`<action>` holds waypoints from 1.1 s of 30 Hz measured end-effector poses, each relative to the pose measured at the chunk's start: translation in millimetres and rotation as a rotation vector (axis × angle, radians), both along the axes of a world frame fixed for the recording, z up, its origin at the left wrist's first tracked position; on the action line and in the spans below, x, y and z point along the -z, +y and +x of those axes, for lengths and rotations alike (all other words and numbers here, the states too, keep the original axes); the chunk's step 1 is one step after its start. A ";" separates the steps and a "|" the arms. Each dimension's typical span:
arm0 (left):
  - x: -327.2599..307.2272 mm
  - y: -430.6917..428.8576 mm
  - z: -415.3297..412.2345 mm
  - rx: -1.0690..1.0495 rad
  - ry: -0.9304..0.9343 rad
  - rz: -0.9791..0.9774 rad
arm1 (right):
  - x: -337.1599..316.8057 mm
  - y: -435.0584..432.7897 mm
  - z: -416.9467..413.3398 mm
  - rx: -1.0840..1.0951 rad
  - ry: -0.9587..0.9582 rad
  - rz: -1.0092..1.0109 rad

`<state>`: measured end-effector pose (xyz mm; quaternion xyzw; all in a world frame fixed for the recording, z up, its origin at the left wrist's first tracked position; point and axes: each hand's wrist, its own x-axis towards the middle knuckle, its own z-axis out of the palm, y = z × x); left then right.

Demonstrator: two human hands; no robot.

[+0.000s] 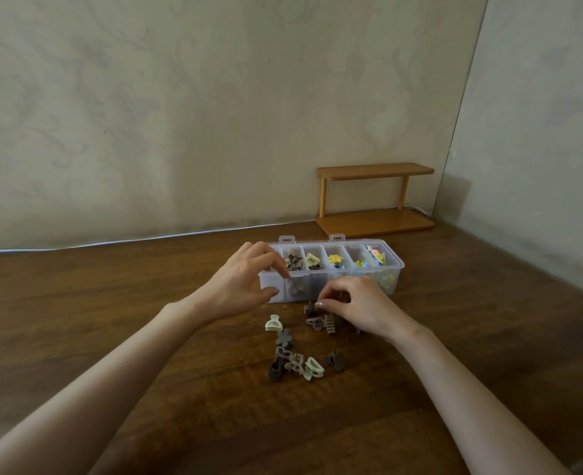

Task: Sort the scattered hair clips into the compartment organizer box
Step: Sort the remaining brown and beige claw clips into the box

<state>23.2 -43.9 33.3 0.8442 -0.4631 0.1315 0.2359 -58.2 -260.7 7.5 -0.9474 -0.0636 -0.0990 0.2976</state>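
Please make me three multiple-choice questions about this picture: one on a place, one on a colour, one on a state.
1. Where is the wooden shelf, relative to the organizer box? A in front; B behind, by the wall; C on top.
2. What colour is the star clip in the box? A yellow; B black; C white.
3. How is the box? A closed; B overturned; C open, clips inside.
Key: B, it stands beyond the box, against the wall; A, plainly yellow; C, compartments show from above.
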 end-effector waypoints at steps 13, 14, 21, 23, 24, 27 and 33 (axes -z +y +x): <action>20.8 2.0 -15.3 0.097 0.114 0.321 | 0.2 0.3 -1.2 -0.007 0.000 0.016; 20.0 1.5 -14.8 0.097 0.131 0.299 | 0.3 0.2 -1.1 -0.006 0.002 0.017; -9.9 -17.5 -5.2 -0.017 0.153 -0.134 | -0.6 -0.3 -1.1 -0.005 0.012 0.013; -16.5 -28.3 9.7 -0.138 0.125 -0.261 | -0.6 -0.9 -1.2 -0.008 0.017 0.018; -18.9 -34.5 19.0 -0.209 0.115 -0.282 | -0.4 -1.1 -1.0 -0.011 0.016 0.019; -22.9 -52.2 44.2 -0.357 0.067 -0.179 | 0.6 -1.5 0.0 -0.014 0.007 0.019; -18.9 -65.1 61.9 -0.399 -0.038 0.089 | 0.0 -1.7 0.0 -0.030 -0.008 0.023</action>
